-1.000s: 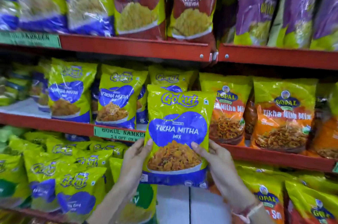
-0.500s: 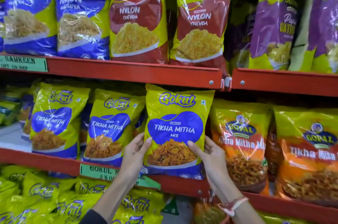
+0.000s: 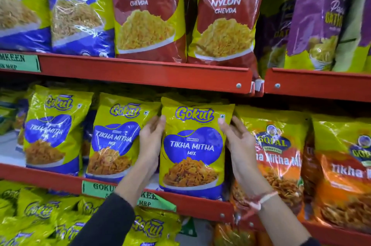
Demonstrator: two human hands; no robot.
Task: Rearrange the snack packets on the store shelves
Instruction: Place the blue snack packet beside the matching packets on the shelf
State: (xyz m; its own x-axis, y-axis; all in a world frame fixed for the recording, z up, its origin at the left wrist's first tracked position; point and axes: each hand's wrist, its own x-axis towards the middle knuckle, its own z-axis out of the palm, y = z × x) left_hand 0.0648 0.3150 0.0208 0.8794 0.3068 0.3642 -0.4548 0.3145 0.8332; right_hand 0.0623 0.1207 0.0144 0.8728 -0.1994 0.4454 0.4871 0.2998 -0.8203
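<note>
Centre frame — left hand [image 3: 151,141] and right hand [image 3: 239,143] grasping glossy yellow-and-blue Tikha Mitha packet [image 3: 192,149] by its sides; best seated upright on red metal shelf [image 3: 200,204] — label forward.

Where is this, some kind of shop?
Most likely a grocery or snack shop aisle. Red metal shelves hold rows of sealed snack packets, such as Nylon Chevda, and green price tags sit on the shelf edges. Two hands set a Gokul Tikha Mitha Mix packet in line.
</note>
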